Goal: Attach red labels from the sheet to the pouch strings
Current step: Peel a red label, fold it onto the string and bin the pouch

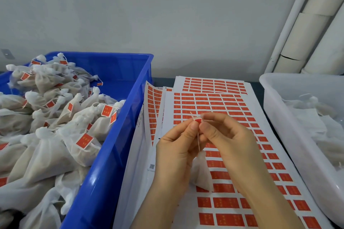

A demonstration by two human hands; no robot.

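Observation:
A small white mesh pouch (202, 173) hangs below my hands by its thin string (198, 141). My left hand (176, 147) pinches the string near its top end. My right hand (225, 135) pinches a red label (198, 120) against that string, thumb and forefinger meeting my left fingertips. Both hands hover over the top sheet of red labels (232, 109), which lies on a stack of such sheets in the middle of the table.
A blue crate (119, 135) at the left holds several white pouches with red labels. A white plastic tub (279, 117) at the right holds several unlabelled pouches. White pipes (307, 33) lean against the wall at the far right.

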